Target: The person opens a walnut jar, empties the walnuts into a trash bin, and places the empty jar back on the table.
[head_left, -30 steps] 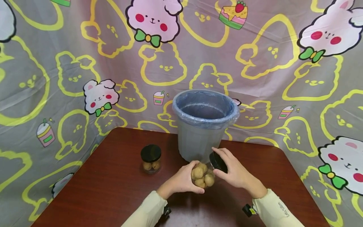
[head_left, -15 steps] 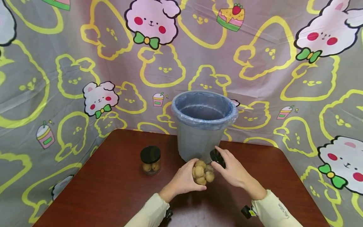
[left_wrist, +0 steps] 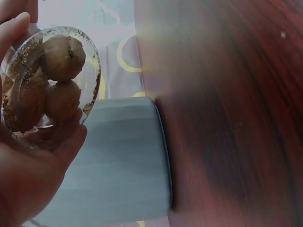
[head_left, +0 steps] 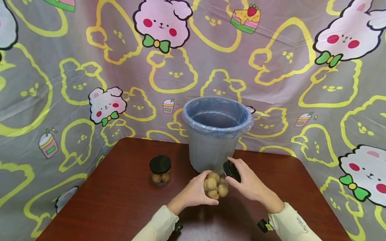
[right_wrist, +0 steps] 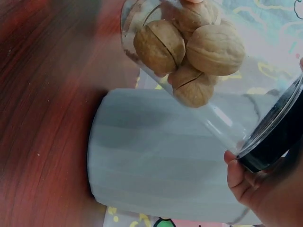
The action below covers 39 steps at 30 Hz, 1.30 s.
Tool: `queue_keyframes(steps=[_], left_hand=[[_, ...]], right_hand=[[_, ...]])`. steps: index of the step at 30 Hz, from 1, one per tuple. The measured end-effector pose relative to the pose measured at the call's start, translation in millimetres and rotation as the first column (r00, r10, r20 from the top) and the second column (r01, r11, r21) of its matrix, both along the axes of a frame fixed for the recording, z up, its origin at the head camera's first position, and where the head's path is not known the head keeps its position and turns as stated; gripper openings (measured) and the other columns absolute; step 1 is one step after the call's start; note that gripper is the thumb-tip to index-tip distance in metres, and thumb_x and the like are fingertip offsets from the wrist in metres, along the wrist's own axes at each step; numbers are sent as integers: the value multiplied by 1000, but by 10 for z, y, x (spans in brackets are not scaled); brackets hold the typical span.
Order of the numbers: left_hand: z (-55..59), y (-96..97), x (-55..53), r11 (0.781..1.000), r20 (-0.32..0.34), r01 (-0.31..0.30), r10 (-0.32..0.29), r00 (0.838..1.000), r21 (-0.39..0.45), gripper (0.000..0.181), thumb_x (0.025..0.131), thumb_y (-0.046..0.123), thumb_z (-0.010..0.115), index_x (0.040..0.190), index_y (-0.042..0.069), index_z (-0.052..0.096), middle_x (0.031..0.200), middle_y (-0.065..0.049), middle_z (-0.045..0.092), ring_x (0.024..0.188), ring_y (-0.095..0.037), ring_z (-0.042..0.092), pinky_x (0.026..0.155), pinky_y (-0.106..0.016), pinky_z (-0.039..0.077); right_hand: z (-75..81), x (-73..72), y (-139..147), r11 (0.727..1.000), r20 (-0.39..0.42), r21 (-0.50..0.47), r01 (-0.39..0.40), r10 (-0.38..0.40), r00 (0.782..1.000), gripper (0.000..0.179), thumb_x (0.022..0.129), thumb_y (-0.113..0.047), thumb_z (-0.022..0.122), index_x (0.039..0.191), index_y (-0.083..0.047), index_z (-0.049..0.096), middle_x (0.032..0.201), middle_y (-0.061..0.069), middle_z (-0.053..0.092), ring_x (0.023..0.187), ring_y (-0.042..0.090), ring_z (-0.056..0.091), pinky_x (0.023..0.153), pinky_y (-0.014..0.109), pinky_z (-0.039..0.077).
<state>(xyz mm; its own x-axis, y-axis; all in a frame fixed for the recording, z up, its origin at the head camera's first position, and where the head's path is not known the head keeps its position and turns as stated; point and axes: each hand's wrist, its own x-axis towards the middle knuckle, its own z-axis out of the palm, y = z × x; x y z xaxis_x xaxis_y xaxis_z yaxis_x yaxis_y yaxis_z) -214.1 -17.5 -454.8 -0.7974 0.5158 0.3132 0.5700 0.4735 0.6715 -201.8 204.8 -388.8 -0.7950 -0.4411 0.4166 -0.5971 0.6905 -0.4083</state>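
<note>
A clear jar point(right_wrist: 221, 118) with several walnuts point(right_wrist: 215, 49) inside is held tilted above the table, its mouth toward the right. My left hand point(head_left: 195, 191) grips the jar's base end, thumb below and fingers above. My right hand point(head_left: 248, 180) grips the black lid point(head_left: 231, 171), fingers curled round its rim. In the right wrist view the lid point(right_wrist: 277, 135) sits at the jar's mouth; whether it is tight or loose I cannot tell. The jar's round bottom point(left_wrist: 93, 71) faces the left wrist camera, with brown crumbs along its edge.
A second jar point(head_left: 160, 170) with a black lid and walnuts stands upright on the brown table point(head_left: 120, 197), left of the hands. Behind them is a grey bin point(head_left: 208, 150) lined with a blue bag. A cartoon-printed cloth point(head_left: 126, 67) hangs round the table.
Both hands and the held jar have shifted only slightly. The lid and right hand tilted a little half a second ago, and now lean back near their former angle. The standing jar stays put.
</note>
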Motion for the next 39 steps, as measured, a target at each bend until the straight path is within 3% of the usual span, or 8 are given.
queue_keyframes(steps=[8, 16, 20, 25, 30, 39], left_hand=[[-9, -30, 7, 1000, 30, 21, -20, 999, -4, 94, 54, 48, 78, 129, 16, 32, 109, 5, 48, 89, -6, 50, 73, -25, 43], [-1, -57, 13, 999, 29, 53, -53, 998, 14, 95, 53, 58, 73, 128, 17, 33, 106, 6, 48, 88, -5, 50, 72, -24, 43], [-9, -50, 15, 1000, 16, 30, -30, 999, 5, 94, 53, 55, 76, 127, 18, 33, 106, 7, 48, 88, -5, 50, 72, -24, 43], [-17, -22, 25, 999, -68, -44, 43, 997, -21, 92, 52, 50, 78, 126, 16, 35, 108, 7, 47, 90, -5, 49, 73, -26, 43], [-25, 2, 26, 991, -155, -116, 106, 982, -60, 96, 50, 59, 74, 125, 13, 37, 109, 4, 48, 94, -8, 48, 76, -30, 43], [-25, 23, 46, 980, -165, -176, 158, 974, -97, 99, 51, 61, 72, 128, 12, 34, 114, 0, 47, 99, -12, 47, 79, -34, 43]], right_hand=[[-16, 1, 7, 999, -35, 30, -30, 31, 999, 63, 82, -37, 58, 134, -15, 31, 116, -2, 42, 95, 10, 41, 77, 34, 39], [-10, -11, 36, 993, -57, 42, -106, 108, 992, 66, 81, -31, 61, 136, -18, 28, 116, -3, 40, 95, 10, 41, 74, 31, 40], [-11, -7, 35, 993, -74, 50, -104, 107, 992, 68, 81, -33, 60, 137, -19, 25, 120, -2, 38, 100, 11, 40, 77, 33, 40], [-25, 9, 8, 997, -63, 62, -39, 43, 997, 68, 82, -37, 58, 138, -19, 24, 127, 1, 36, 107, 14, 38, 82, 39, 39], [-29, 18, -37, 997, -26, 48, 52, -51, 998, 66, 83, -45, 54, 136, -15, 29, 128, 3, 37, 112, 19, 38, 86, 42, 36], [-18, 13, -88, 987, 35, 16, 158, -159, 987, 63, 83, -50, 50, 132, -13, 36, 123, 3, 43, 108, 19, 43, 85, 42, 37]])
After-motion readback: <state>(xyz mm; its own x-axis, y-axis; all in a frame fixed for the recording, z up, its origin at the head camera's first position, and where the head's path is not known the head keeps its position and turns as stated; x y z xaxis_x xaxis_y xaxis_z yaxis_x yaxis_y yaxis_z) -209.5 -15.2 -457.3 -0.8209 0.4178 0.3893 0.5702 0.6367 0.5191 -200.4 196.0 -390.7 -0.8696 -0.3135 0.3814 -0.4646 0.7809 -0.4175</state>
